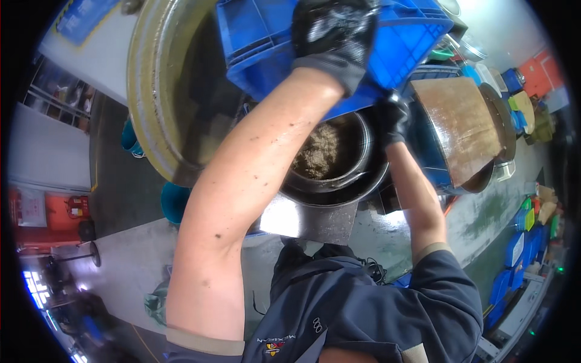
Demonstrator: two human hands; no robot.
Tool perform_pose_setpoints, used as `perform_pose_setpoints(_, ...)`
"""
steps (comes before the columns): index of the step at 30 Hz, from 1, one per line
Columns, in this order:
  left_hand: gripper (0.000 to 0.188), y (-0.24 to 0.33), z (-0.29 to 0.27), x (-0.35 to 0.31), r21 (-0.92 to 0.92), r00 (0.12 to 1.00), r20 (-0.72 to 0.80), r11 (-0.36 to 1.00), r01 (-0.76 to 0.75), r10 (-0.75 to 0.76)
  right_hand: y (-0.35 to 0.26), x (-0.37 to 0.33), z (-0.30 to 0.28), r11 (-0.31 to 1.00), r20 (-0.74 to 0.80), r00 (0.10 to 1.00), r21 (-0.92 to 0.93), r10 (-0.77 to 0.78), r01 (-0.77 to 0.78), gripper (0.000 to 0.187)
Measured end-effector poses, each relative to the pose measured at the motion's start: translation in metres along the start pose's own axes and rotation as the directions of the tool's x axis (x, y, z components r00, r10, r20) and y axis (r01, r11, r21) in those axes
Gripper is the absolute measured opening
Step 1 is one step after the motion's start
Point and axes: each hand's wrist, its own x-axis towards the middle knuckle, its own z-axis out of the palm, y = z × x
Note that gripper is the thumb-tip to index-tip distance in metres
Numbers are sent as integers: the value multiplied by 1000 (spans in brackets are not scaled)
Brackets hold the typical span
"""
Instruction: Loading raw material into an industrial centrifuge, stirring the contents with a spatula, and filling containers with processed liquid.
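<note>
As left hand (333, 36) grips blue crate (254, 48) | right hand (393, 118) half hidden

Both arms are raised in front of the body, bare from the short dark sleeves to the wrists and flecked with small dark specks. The left hand (331, 37) wears a black glove with a grey cuff; its fingers are curled tight, gripping, with the back of the glove facing the camera. The left forearm runs steeply up to it, the elbow bent low near the shoulder. The right hand (393, 118), also in a black glove, sits lower than the left and just to its right, fingers closed in a grip, its forearm rising nearly straight
</note>
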Motion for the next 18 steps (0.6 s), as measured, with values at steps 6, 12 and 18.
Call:
perform_pose_setpoints(6,13,-6,2,9,-35,990,137,998,48,-43,89,-43,57,-114,338,692,930,638,-349,34)
perform_pose_setpoints(12,14,10,1,10,-30,994,-66,995,-94,92,110,17,78,67,219,661,923,718,-378,38)
perform_pose_setpoints(18,26,-4,21,2,-22,956,-137,964,-266,261,39,57,74,-134,234,670,971,705,-198,31)
